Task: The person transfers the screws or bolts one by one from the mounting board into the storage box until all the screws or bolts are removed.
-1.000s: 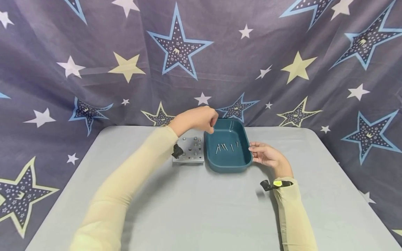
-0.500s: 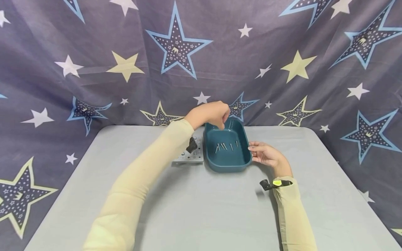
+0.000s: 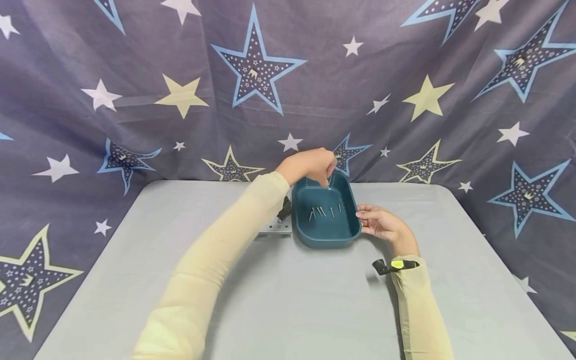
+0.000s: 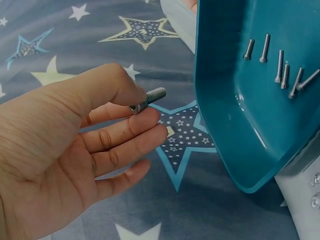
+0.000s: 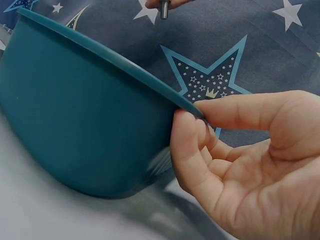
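My left hand [image 3: 310, 165] is over the far end of a teal tray [image 3: 326, 243]. In the left wrist view its thumb and fingers pinch a short socket head bolt [image 4: 156, 95], threaded end pointing away from the palm. The right wrist view catches part of that bolt [image 5: 164, 9] beyond the rim. My right hand [image 3: 381, 222] is at the tray's right side, where thumb and forefinger pinch the rim [image 5: 165, 90]. Several silver bolts [image 4: 280, 67] lie scattered on the tray floor.
Left of the tray, close against it, stands a silver metal plate [image 3: 281, 229] with holes, partly hidden by my left arm. Everything rests on a grey-covered table [image 3: 306, 300]. A star-patterned curtain [image 3: 360, 110] hangs right behind the far edge.
My left hand has moved right, from above the metal plate and the tray's left edge to over the tray's far end. My right hand and the tray have stayed put.
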Tool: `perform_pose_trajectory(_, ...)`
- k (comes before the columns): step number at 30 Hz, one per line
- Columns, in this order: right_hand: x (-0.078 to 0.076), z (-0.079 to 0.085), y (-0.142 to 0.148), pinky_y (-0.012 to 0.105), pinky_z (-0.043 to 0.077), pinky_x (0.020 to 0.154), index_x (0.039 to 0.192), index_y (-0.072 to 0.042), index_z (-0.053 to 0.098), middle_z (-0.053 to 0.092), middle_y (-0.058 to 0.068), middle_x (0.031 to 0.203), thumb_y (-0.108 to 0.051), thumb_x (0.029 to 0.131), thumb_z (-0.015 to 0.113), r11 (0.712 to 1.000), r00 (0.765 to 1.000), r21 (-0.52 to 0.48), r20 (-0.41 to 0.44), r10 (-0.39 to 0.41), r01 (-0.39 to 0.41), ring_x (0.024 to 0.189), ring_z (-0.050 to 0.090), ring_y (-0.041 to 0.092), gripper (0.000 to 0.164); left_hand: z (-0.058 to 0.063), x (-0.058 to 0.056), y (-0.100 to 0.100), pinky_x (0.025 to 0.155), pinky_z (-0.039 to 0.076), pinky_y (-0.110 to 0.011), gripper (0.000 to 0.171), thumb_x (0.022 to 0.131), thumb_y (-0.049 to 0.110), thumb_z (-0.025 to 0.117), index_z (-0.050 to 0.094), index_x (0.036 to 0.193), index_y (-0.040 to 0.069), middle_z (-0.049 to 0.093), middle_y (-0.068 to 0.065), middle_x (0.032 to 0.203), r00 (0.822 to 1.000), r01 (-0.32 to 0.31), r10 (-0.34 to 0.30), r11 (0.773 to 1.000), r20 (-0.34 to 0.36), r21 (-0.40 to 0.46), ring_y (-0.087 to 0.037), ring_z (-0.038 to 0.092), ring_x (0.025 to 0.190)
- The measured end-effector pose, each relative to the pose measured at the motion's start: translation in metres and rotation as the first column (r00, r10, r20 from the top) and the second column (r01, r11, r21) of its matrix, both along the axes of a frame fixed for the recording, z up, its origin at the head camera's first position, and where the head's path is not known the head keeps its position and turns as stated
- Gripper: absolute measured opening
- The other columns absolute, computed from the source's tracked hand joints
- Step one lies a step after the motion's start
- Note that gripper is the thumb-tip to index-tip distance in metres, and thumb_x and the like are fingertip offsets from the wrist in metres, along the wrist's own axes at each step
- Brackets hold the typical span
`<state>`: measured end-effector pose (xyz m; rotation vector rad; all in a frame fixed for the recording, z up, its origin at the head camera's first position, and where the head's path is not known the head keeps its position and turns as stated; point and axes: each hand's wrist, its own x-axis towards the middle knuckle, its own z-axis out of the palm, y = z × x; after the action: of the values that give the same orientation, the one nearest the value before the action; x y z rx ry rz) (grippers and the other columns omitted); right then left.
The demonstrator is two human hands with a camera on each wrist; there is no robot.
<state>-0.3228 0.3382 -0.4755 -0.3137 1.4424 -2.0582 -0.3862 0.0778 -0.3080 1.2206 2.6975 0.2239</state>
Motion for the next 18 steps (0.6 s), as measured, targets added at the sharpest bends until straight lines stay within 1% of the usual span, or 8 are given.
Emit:
perform_pose_trajectory(3,0.001,0.002,-0.002,0.021,0.056,0.07,0.112,-0.006,0.049,0.067,-0.003,0.086,0.004,0.106,0.031,0.999,0.999,0.014,0.036,-0.035,0.035,0.073,0.065,0.007,0.021,-0.004,-0.002,0.001,0.066,0.045,-0.027,0.021,0.078,0.004,0.073,0.057,0.073,0.016,0.06,0.002,0.077,1.0,0.003,-0.003,1.0,0.007,0.0,-0.014,0.053,0.071)
perform_pose_trajectory(7,0.002,0.004,-0.004,0.022,0.056,0.069,0.113,-0.004,0.047,0.067,-0.002,0.085,0.005,0.106,0.029,0.999,0.997,0.018,0.063,-0.052,0.051,0.072,0.065,0.008,0.022,-0.008,-0.004,0.002,0.067,0.046,-0.026,0.023,0.08,0.004,0.073,0.056,0.069,0.017,0.061,0.003,0.074,1.0,0.008,-0.008,1.0,0.029,-0.001,-0.013,0.053,0.069)
perform_pose_trajectory(13,0.002,0.005,-0.005,0.022,0.056,0.068,0.114,-0.004,0.048,0.067,-0.002,0.085,0.005,0.106,0.028,0.999,0.997,0.012,0.063,-0.045,0.045,0.072,0.065,0.008,0.023,-0.014,-0.005,0.004,0.066,0.047,-0.026,0.028,0.082,0.004,0.075,0.056,0.065,0.017,0.06,0.004,0.069,0.997,0.0,-0.001,1.0,0.077,0.005,-0.012,0.052,0.064)
perform_pose_trajectory(18,0.003,0.004,-0.004,0.022,0.057,0.069,0.115,-0.004,0.047,0.068,-0.001,0.086,0.005,0.106,0.028,0.999,0.997,0.005,0.061,-0.042,0.042,0.073,0.066,0.008,0.024,-0.021,-0.007,0.009,0.067,0.049,-0.026,0.025,0.083,0.006,0.074,0.06,0.067,0.017,0.063,0.003,0.069,0.995,0.008,-0.006,1.0,0.1,-0.019,-0.012,0.055,0.064)
